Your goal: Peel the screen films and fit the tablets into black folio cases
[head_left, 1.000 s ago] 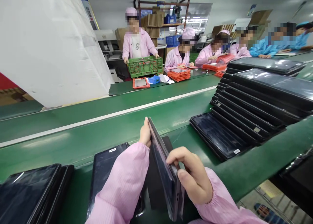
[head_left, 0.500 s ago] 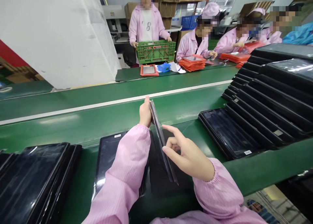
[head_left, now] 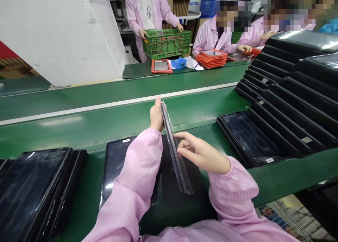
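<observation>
My left hand is wrapped round the far end of a thin grey tablet, which is tilted up on edge so that its narrow side faces me. Clear film stands slightly off the tablet's right side. My right hand is at that side, index finger stretched out against the film, thumb apart from it and the other fingers curled. Beneath my left forearm lies a black-framed panel with a small white label. A dark flat piece is under the tablet; its kind is unclear.
Overlapping stacks of black-framed panels lie at left and right on the green bench. Across it, a person in pink holds a green crate. Orange-cased items and a blue tray stand near other seated workers.
The view has tipped down slightly. The clear film now shows farther apart from the tablet's right side, with my right index finger partly behind it. My left hand keeps its hold.
</observation>
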The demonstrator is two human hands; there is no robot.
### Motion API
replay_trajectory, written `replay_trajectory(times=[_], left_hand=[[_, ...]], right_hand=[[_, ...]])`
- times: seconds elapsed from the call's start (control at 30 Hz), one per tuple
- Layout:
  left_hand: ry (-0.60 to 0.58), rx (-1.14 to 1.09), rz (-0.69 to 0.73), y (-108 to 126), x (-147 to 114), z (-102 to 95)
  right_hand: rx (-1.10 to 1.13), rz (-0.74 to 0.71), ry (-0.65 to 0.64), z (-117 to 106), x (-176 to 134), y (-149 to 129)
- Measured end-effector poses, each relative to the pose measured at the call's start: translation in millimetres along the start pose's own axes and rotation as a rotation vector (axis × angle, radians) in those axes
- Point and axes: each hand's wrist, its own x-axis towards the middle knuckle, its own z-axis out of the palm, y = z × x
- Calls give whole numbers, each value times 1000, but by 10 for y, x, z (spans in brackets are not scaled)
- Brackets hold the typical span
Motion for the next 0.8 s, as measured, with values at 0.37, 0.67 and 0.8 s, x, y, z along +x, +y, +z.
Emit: replay_trajectory(times=[0.37, 0.67, 0.8], left_hand=[[-53, -62, 15, 43, -44, 36], [-224, -90, 104, 189, -233, 132], [-304, -120, 159, 245, -369, 187]], right_hand=[[-115, -14, -55, -40, -38, -52], [-71, -22, -96, -141, -142, -106], [-35, 18, -20, -151, -111, -55]])
